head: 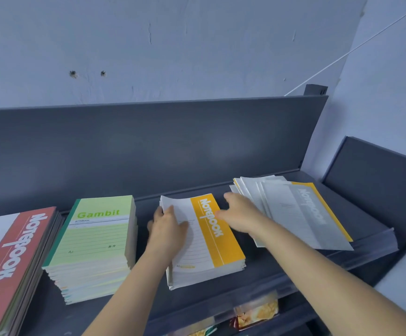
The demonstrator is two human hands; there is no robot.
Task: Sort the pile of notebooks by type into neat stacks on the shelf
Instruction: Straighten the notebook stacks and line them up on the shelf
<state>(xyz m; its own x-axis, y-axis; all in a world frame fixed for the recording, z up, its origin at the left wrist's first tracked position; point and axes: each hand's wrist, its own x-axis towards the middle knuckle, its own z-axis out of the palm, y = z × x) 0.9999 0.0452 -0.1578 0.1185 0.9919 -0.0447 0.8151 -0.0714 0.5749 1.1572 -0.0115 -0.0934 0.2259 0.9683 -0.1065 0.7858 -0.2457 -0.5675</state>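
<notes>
on the dark shelf (pixel 282 270) three stacks stand side by side: a red stack (pixel 15 258) at the far left, a green gambit stack (pixel 95 241), then the yellow stack (pixel 204 272) in the middle. the loose pile (pixel 294 212) still to be sorted lies fanned out at the right end. the step in hand looks like seating the top yellow notebook (pixel 211 229) on its stack. to do it well, square its edges against the books below, keep the yellow band on the same side, and press it flat, since its far left corner curls up. the left hand (pixel 168 229) grips that notebook's left edge, thumb on the cover and fingers down the side. the right hand (pixel 240 214), a little blurred, lies open with its fingers on the yellow band, just beside the pile.
</notes>
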